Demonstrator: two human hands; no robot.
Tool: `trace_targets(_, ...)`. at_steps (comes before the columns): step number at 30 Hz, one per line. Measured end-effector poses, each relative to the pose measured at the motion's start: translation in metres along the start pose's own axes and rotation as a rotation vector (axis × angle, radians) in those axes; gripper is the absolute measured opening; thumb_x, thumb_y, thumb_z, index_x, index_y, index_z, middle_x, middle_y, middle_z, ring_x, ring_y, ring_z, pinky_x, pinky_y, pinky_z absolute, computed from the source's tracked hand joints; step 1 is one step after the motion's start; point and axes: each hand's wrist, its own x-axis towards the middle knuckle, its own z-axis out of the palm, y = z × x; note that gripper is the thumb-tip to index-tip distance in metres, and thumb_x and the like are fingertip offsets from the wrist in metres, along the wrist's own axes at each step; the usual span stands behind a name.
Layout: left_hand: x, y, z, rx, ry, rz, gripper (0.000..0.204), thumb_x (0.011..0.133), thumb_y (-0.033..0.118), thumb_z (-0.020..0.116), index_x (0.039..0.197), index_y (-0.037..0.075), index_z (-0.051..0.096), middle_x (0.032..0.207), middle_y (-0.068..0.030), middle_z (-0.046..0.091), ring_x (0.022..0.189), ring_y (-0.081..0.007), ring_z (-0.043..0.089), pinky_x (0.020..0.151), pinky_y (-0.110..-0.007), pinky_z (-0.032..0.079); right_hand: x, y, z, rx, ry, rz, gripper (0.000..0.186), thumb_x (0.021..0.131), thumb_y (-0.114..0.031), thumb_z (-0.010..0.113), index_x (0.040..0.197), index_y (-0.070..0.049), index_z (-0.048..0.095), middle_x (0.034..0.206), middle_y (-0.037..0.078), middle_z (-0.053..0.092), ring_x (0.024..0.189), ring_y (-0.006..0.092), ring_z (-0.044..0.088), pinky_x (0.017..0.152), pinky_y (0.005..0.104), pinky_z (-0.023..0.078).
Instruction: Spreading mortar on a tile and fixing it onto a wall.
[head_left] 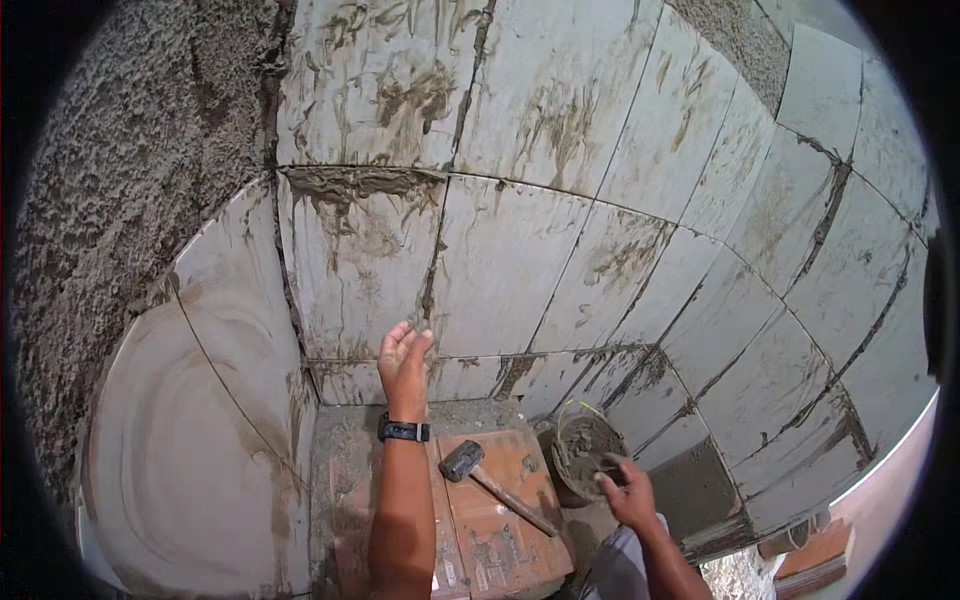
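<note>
My left hand (405,360) is raised in front of the tiled wall (500,265), its fingers drawn together beside a vertical joint smeared with mortar. A small grey bit shows at the fingertips, too small to make out. A dark watch (404,428) is on that wrist. Lower right, my right hand (630,497) is at the rim of a bucket (575,490), fingers apart and pointing toward the wet mortar (588,448) inside. Nothing is plainly held in it. Between my arms a hammer (498,487) with a wooden handle and dark head lies on orange hollow blocks (510,540).
On the left stands a tiled side wall (200,450) with swirled smears, below rough grey plaster (140,150). More mortar-streaked tiles (790,320) run along the right. A grey mortar-covered panel (690,488) is beside the bucket. A pale container (788,540) lies at far right.
</note>
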Motion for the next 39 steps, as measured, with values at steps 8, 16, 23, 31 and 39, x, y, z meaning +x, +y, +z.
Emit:
trace_targets(8,0.012,0.001,-0.008,0.064,0.017,0.026,0.046,0.089,0.021,0.071,0.126,0.004,0.050,0.105,-0.0026,0.060,0.092,-0.0112,0.059,0.077,-0.031,0.052,0.049,-0.044,-0.023,-0.126,-0.228,-0.034,0.036,0.089,-0.020,0.068,0.120,-0.002,0.061,0.103,0.020,0.064,0.094,0.0327,0.067,0.081,0.0432,0.053)
trace_targets(16,-0.009,0.006,0.001,0.103,0.097,0.094,0.042,0.089,0.022,0.070,0.124,0.007,0.051,0.105,-0.0018,0.060,0.091,-0.0150,0.059,0.080,-0.033,0.053,0.038,-0.011,0.052,-0.013,-0.901,-0.343,0.047,0.089,-0.027,0.066,0.131,-0.008,0.056,0.116,0.021,0.060,0.106,0.0414,0.060,0.091,0.0476,0.049)
trace_targets(23,-0.042,0.007,0.043,0.049,0.110,0.208,0.043,0.091,0.022,0.067,0.126,0.004,0.050,0.123,-0.0095,0.061,0.106,-0.0228,0.063,0.087,-0.038,0.053,0.026,0.045,0.036,0.272,-1.027,-0.479,0.051,0.086,-0.023,0.070,0.131,-0.008,0.052,0.124,0.021,0.057,0.110,0.0429,0.059,0.094,0.0454,0.051)
trace_targets(31,-0.072,0.000,0.065,0.358,0.124,0.251,0.046,0.092,0.025,0.067,0.127,0.004,0.047,0.127,-0.0138,0.060,0.110,-0.0275,0.063,0.090,-0.041,0.053,0.019,0.097,-0.024,0.296,-1.049,-0.508,0.050,0.090,-0.031,0.067,0.131,-0.007,0.054,0.122,0.021,0.061,0.108,0.0398,0.062,0.091,0.0478,0.051)
trace_targets(39,-0.091,-0.011,-0.017,0.654,0.443,-0.065,0.034,0.090,0.027,0.069,0.117,0.010,0.057,0.106,-0.0027,0.067,0.082,-0.0170,0.066,0.073,-0.034,0.052,0.013,0.094,-0.055,0.350,-1.134,-0.494,0.052,0.089,-0.030,0.068,0.133,-0.007,0.053,0.125,0.021,0.060,0.113,0.0408,0.060,0.096,0.0479,0.048)
